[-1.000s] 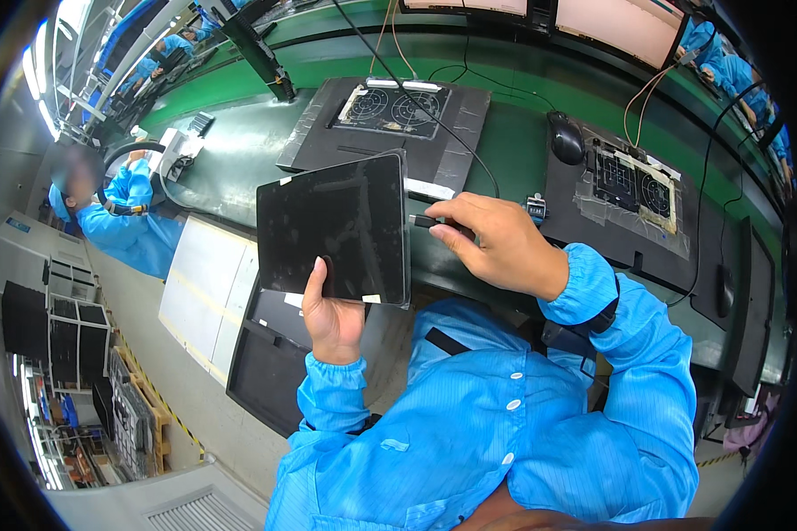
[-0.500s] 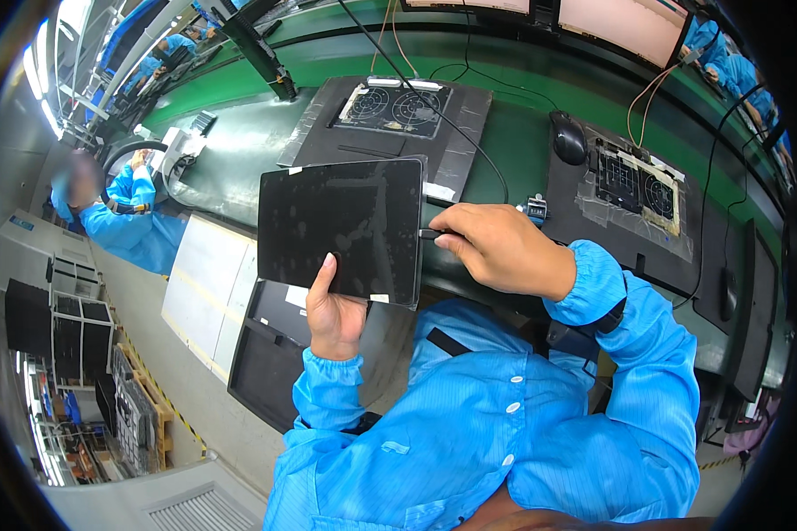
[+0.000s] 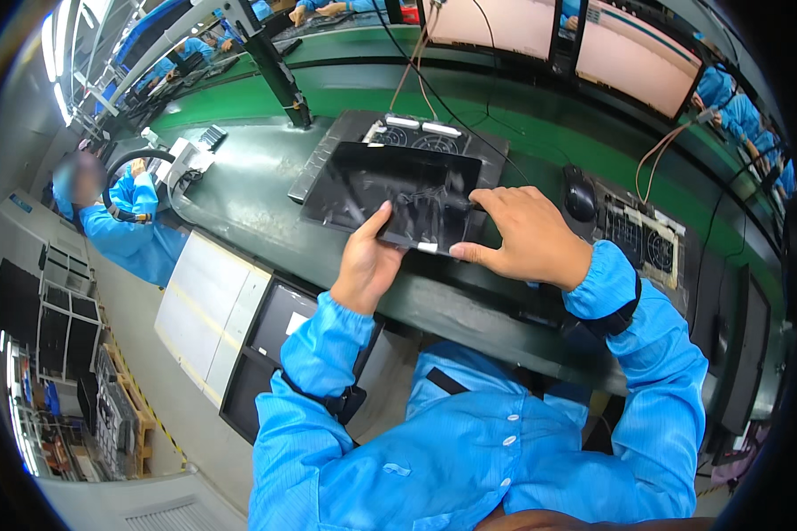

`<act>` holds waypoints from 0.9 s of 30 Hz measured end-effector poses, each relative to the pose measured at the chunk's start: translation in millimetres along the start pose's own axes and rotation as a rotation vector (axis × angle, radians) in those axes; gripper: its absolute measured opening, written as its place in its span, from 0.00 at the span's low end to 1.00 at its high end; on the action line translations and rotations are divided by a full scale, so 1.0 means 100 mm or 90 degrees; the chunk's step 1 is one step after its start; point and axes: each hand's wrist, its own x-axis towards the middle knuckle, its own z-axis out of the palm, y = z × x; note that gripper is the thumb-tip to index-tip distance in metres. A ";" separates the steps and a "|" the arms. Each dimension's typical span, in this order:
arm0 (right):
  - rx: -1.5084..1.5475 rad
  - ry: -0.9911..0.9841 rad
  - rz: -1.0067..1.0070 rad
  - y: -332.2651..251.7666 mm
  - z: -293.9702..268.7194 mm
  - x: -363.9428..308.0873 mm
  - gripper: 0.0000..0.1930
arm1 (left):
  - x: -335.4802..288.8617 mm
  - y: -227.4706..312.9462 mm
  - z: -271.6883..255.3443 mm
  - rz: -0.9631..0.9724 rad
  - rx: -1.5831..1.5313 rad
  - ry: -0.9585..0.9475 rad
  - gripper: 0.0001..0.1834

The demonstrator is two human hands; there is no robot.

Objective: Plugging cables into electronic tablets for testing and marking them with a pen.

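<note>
A black tablet with a glossy, reflective screen is tilted back over the near part of a dark pad with a fan grille. My left hand grips its near edge, thumb lying on the screen and fingers hidden underneath. Around the right edge of the tablet is my right hand, thumb at the near corner and index finger farther up the side. A small white label shows on the tablet's near edge. A black cable runs down toward my right hand; its end is hidden.
A black mouse and a second fan pad lie to the right. Monitors stand at the back. Black trays and white boards are at the left. A co-worker in blue sits at the far left.
The tablet has moved away from me and to the right, tipping back over the fan pad. My right hand has gone from pinching a black cable plug to holding the tablet's edge.
</note>
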 end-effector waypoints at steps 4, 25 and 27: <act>-0.058 -0.042 0.029 0.29 0.14 0.29 0.54 | 0.58 -0.02 0.09 -0.059 -0.005 0.013 0.19; -0.189 -0.078 -0.057 0.59 0.49 0.65 0.43 | 0.78 0.66 -0.56 0.404 1.295 0.137 0.74; -0.194 -0.105 -0.030 0.59 0.49 0.67 0.42 | 0.86 0.69 -0.60 0.340 1.347 0.130 0.76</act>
